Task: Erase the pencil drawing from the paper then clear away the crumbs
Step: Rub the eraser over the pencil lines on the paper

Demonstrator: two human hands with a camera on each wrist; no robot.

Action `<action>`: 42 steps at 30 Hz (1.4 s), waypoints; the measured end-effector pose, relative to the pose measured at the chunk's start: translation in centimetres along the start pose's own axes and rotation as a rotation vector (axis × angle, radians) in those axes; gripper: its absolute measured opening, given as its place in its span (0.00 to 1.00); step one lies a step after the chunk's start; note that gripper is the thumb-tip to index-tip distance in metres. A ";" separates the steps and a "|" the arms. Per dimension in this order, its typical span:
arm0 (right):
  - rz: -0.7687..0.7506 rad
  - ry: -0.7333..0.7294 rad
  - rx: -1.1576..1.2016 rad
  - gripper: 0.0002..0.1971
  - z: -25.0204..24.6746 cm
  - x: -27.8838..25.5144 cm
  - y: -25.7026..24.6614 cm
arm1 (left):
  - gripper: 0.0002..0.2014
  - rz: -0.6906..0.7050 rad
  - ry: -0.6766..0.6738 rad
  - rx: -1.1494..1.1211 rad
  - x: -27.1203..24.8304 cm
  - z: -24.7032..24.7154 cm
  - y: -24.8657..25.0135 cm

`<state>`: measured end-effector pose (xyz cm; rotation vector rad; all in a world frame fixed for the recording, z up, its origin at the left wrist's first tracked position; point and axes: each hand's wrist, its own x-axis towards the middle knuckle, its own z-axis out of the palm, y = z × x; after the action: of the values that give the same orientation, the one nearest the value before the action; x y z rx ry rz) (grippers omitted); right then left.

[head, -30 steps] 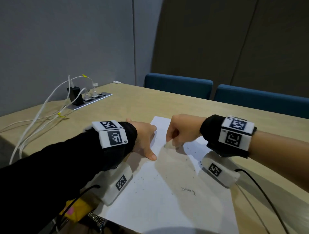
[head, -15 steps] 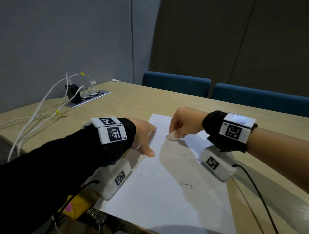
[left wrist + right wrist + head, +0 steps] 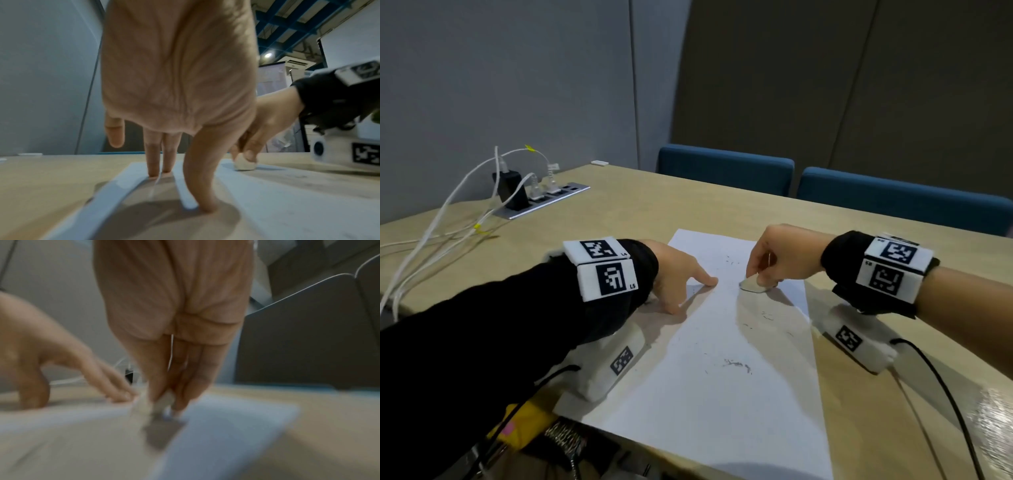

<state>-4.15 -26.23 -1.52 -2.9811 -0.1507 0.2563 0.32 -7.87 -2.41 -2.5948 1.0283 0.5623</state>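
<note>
Two hands share the paper (image 3: 722, 359): our right hand (image 3: 780, 253) pinches the eraser (image 3: 753, 285) in a closed grip, pressed down near the far edge. Crumbs (image 3: 738, 364) lie nearer us along its length. Our left hand (image 3: 674, 274), fingers straight, pins the left edge.

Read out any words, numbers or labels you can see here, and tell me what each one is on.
"L5": beside the square code marker on the left wristband.
Small print on the right wristband, beside its marker: too small to read.
The square code markers on both wrist camera housings carry no letters.
The paper shows only grey flecks, no writing.
</note>
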 end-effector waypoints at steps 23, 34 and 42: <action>-0.011 0.101 -0.049 0.09 -0.4 5.6 -1.2 | 0.40 -0.081 0.010 0.056 0.5 -0.4 2.5; 0.145 0.129 0.054 0.04 -1.1 5.5 1.1 | 0.30 -0.063 0.183 -0.235 2.5 -1.6 1.0; 0.110 0.093 -0.041 0.08 -0.3 7.1 -0.1 | 0.34 -0.035 0.085 -0.190 4.7 -1.7 -0.2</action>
<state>2.89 -25.37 -2.37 -3.0391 0.0183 0.1282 4.04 -11.12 -3.06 -2.8185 0.9968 0.5712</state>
